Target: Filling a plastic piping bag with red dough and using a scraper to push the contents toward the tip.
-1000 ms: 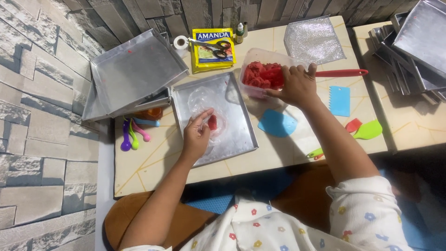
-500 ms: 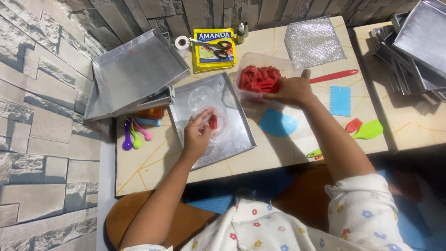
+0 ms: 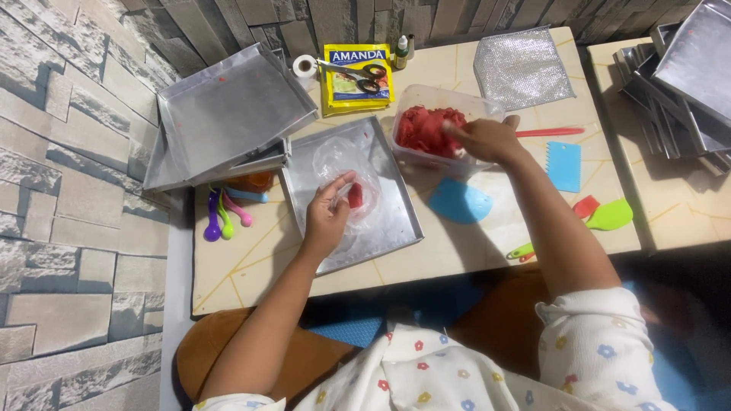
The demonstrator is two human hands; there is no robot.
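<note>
My left hand (image 3: 329, 217) rests on a clear plastic sheet (image 3: 344, 171) inside a square metal tray (image 3: 388, 221), fingers bent beside a small red lump (image 3: 355, 195) lying on the plastic. My right hand (image 3: 483, 139) reaches into a clear plastic tub (image 3: 422, 161) full of red dough (image 3: 420, 129), fingertips on the dough. Whether it grips a piece is hidden.
Stacked metal trays (image 3: 228, 114) sit at the left, more trays (image 3: 689, 76) at the right. A yellow packet with scissors (image 3: 358, 72), tape roll (image 3: 304, 66), silver pouch (image 3: 521, 68), blue scrapers (image 3: 461, 202), red spatula (image 3: 550, 132), green spatula (image 3: 605, 217) and coloured measuring spoons (image 3: 225, 217) lie around.
My right hand has moved from the tub's near side up into the tub and onto the red dough. The left hand stays on the plastic.
</note>
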